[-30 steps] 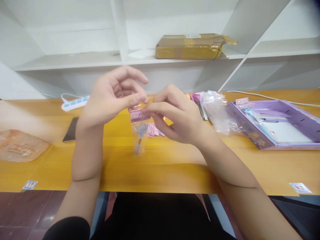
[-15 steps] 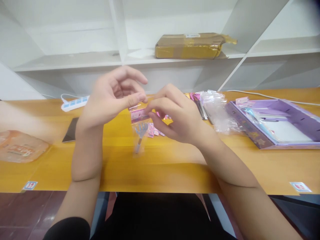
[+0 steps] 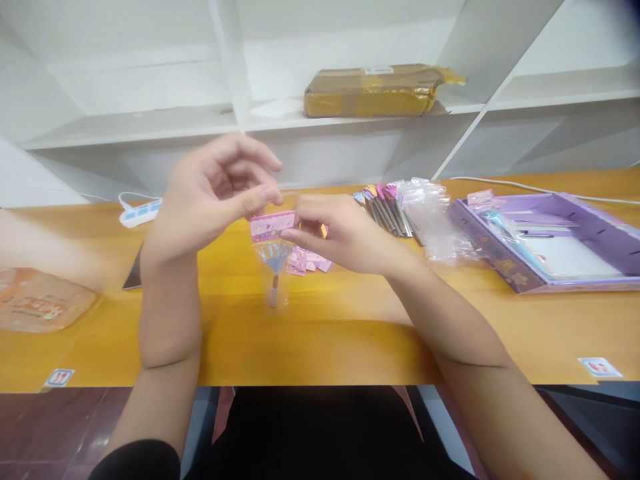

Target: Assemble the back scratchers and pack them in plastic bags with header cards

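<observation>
Between my hands hangs a clear plastic bag (image 3: 283,293) with a small blue claw-shaped back scratcher (image 3: 275,257) in it, handle pointing down. A pink printed header card (image 3: 265,228) sits across the bag's top. My left hand (image 3: 220,190) is closed in a pinch at the card's upper edge, the fingertips slightly blurred. My right hand (image 3: 345,233) pinches the right end of the card between thumb and fingers. Behind the bag, several pink cards (image 3: 313,260) lie loose on the table.
Several back scratchers (image 3: 387,210) with coloured claws lie in a bunch beside a pile of clear bags (image 3: 425,217). At right stands a purple box (image 3: 530,270). A power strip (image 3: 141,212), a dark phone (image 3: 134,272) and an orange package (image 3: 45,300) are at left.
My right hand has come down and flattened, its fingers now at the header card's end. The card hangs straighter and shows more fully. My left hand has shifted slightly left in view.
</observation>
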The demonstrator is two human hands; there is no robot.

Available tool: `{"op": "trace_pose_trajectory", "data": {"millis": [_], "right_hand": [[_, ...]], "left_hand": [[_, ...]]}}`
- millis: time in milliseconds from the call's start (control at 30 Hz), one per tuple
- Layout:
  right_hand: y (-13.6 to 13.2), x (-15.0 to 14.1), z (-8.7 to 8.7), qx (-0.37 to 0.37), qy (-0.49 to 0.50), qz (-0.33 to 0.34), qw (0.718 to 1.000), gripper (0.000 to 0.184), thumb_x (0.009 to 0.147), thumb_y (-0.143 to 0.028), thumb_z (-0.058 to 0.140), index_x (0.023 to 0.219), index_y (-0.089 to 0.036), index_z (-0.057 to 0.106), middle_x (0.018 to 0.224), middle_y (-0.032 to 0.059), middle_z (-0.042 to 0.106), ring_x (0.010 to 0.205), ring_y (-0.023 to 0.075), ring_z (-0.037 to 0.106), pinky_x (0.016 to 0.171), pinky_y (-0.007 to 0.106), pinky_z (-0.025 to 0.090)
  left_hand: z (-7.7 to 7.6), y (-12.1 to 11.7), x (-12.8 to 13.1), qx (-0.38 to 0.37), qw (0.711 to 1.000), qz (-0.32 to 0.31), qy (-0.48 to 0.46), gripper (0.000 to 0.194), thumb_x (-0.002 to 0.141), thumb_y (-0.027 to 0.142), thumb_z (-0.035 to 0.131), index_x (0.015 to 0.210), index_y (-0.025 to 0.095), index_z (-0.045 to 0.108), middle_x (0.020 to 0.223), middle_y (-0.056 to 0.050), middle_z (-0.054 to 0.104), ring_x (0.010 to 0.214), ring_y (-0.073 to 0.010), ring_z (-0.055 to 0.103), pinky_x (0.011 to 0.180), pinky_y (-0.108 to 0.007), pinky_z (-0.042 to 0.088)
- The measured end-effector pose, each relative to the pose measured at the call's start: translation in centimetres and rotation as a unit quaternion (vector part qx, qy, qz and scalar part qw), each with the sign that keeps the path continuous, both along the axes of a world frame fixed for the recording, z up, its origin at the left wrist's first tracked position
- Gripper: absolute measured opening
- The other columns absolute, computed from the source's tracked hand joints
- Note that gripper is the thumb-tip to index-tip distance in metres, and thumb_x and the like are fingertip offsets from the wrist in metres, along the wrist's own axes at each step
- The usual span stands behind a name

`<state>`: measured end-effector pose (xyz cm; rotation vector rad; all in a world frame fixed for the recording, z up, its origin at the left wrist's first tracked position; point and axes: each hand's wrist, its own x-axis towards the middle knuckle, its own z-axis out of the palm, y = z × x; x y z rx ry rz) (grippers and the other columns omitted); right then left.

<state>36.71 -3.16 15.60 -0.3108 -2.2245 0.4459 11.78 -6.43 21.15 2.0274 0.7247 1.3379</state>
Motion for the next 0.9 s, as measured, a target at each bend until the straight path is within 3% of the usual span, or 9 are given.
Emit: {"op": "trace_pose_trajectory", "data": {"millis": [167,267,500,733,900], "right_hand": [[-0.2,-0.2,-0.1,0.007,0.007,0.003,1.0,0.05,0.12,-0.048,0.069,0.083,-0.02,0.05,0.078,-0.003,0.058,0.072,0.0097,0.047,0.072,0.028,0.035],[-0.3,-0.2,-0.2,0.015,0.014,0.002,1.0,0.051,0.121,-0.048,0.068,0.083,-0.02,0.05,0.078,-0.0035,0.056,0.07,0.0094,0.046,0.071,0.028,0.034],[-0.4,-0.4,-0.2,0.027,0.009,0.004,1.0,0.048,0.122,-0.046,0.067,0.085,-0.019,0.052,0.077,-0.0033,0.055,0.071,0.0098,0.046,0.072,0.027,0.034],[-0.4,-0.3,-0.3,0.028,0.011,0.006,1.0,0.043,0.122,-0.039,0.067,0.086,-0.019,0.053,0.078,-0.004,0.053,0.071,0.0094,0.046,0.071,0.027,0.034],[-0.4,0.3,0.2,-0.005,-0.01,-0.009,1.0,0.044,0.12,-0.038,0.07,0.085,-0.02,0.05,0.081,-0.003,0.056,0.073,0.0098,0.047,0.073,0.027,0.034]], "left_hand": [[0.0,0.2,-0.5,0.01,1.0,-0.023,0.006,0.021,0.104,0.041,0.095,0.116,0.026,0.086,0.09,0.001,0.085,0.07,-0.0134,0.071,0.059,-0.035,0.053],[0.1,0.2,-0.6,0.008,0.999,-0.029,0.036,0.018,0.106,0.039,0.093,0.113,0.024,0.086,0.087,0.001,0.084,0.069,-0.012,0.069,0.058,-0.032,0.051],[1.2,-1.6,-0.1,-0.041,0.987,0.069,0.136,0.011,0.098,0.029,0.094,0.102,0.025,0.085,0.09,-0.001,0.08,0.08,-0.014,0.072,0.067,-0.026,0.055],[2.0,-2.5,-0.3,-0.075,0.974,0.061,0.206,0.019,0.098,0.035,0.094,0.108,0.025,0.083,0.096,-0.001,0.082,0.087,-0.0171,0.074,0.077,-0.03,0.057],[2.4,-2.6,-0.3,-0.085,0.95,0.064,0.293,0.02,0.103,0.039,0.084,0.116,0.024,0.081,0.106,-0.002,0.085,0.093,-0.0186,0.077,0.08,-0.031,0.056]]}}
